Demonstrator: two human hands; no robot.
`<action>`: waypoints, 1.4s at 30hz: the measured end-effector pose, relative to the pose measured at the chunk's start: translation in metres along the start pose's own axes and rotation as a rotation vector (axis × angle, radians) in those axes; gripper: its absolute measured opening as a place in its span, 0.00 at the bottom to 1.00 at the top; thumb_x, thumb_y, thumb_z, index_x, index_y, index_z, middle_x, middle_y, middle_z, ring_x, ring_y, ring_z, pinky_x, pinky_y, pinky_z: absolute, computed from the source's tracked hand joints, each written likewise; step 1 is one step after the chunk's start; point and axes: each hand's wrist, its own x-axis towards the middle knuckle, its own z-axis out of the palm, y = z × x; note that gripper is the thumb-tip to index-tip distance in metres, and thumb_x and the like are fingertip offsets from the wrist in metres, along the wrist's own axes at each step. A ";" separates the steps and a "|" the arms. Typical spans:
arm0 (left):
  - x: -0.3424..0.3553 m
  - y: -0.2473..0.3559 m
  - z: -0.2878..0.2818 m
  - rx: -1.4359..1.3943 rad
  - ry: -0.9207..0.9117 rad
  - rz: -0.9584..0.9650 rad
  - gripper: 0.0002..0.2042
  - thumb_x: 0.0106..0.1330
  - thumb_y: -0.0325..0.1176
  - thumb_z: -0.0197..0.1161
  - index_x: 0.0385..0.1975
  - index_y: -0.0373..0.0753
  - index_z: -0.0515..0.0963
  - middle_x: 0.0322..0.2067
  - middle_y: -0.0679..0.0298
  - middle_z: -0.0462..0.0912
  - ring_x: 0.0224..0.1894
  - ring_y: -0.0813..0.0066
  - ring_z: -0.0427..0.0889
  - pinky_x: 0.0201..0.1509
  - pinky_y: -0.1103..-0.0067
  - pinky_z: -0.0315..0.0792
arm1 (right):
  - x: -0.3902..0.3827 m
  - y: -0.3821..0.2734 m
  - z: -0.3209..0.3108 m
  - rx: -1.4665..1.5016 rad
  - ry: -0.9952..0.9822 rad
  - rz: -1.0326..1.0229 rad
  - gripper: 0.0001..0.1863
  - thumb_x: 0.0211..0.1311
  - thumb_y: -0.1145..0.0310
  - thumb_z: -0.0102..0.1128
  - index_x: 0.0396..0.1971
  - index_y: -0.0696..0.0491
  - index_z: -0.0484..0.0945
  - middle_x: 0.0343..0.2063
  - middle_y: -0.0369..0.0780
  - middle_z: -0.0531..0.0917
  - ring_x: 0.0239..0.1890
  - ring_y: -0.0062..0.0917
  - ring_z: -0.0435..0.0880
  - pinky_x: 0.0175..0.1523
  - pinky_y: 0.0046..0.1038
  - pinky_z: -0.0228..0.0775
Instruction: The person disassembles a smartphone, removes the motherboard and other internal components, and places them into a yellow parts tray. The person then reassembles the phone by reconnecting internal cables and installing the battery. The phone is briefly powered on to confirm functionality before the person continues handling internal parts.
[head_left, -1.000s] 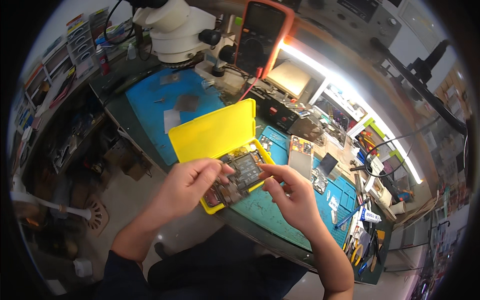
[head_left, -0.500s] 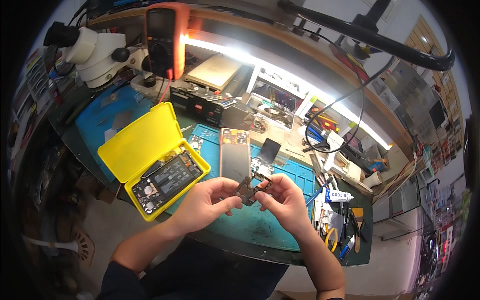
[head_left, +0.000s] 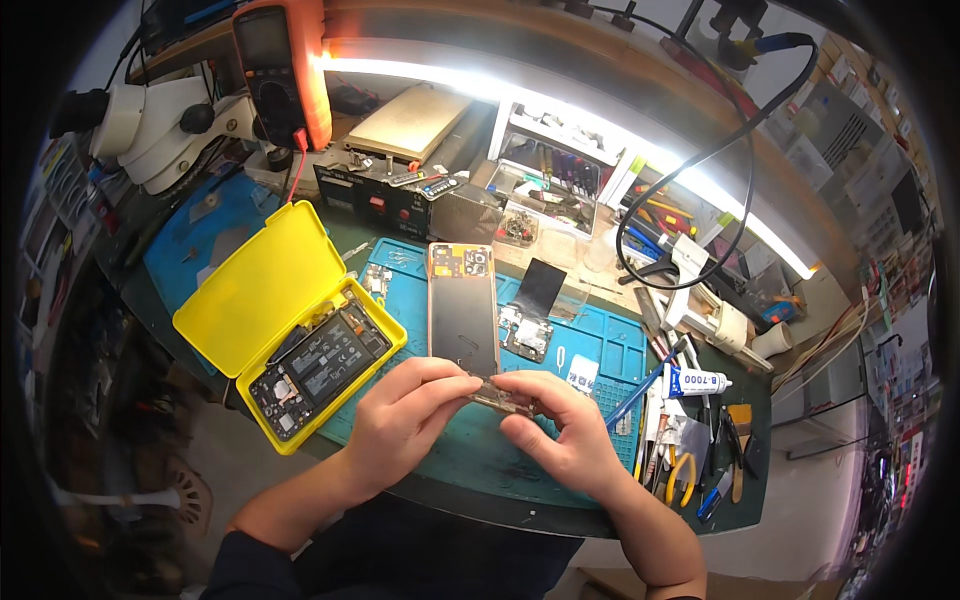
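Observation:
Between both hands, over the mat, is a thin dark phone bracket (head_left: 503,399), seen nearly edge-on. My left hand (head_left: 410,415) pinches its left end with closed fingertips. On the other end are the fingers of my right hand (head_left: 560,425), with the thumb lower and a little apart from the fingers. Just beyond them lies an opened phone (head_left: 466,318) with a dark panel and copper-coloured parts at its top. Right of that phone is a small circuit board (head_left: 525,336) beside a black sheet (head_left: 540,288). My fingers hide part of the bracket.
An open yellow case (head_left: 262,290) holds another opened phone (head_left: 325,358) at left. The blue work mat (head_left: 470,465) lies beneath my hands. At right are a glue tube (head_left: 697,381), yellow-handled pliers (head_left: 682,480) and other tools. A multimeter (head_left: 282,75) and microscope (head_left: 150,130) stand behind.
The bracket has turned from showing its broad face to nearly edge-on, and my fingers have shifted on it. The whole view has moved slightly.

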 end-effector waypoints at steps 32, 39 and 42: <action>-0.007 -0.003 -0.005 -0.185 -0.021 -0.141 0.15 0.56 0.24 0.75 0.43 0.35 0.82 0.35 0.61 0.84 0.31 0.75 0.82 0.35 0.81 0.78 | -0.007 -0.006 0.007 0.229 -0.110 0.257 0.19 0.80 0.60 0.44 0.54 0.59 0.75 0.39 0.41 0.87 0.36 0.21 0.87 0.40 0.22 0.77; -0.003 0.001 -0.009 -0.317 -0.192 -0.201 0.27 0.54 0.28 0.76 0.56 0.35 0.78 0.38 0.60 0.82 0.36 0.74 0.81 0.37 0.80 0.77 | -0.006 -0.001 0.003 0.529 -0.075 0.380 0.22 0.80 0.56 0.41 0.54 0.61 0.72 0.38 0.43 0.86 0.33 0.21 0.83 0.41 0.22 0.76; -0.001 0.003 -0.010 -0.353 -0.246 -0.223 0.31 0.54 0.28 0.76 0.61 0.36 0.74 0.41 0.60 0.82 0.39 0.73 0.81 0.38 0.80 0.77 | -0.004 -0.003 0.000 0.596 -0.071 0.416 0.22 0.81 0.56 0.40 0.53 0.61 0.72 0.37 0.44 0.86 0.32 0.21 0.83 0.40 0.22 0.76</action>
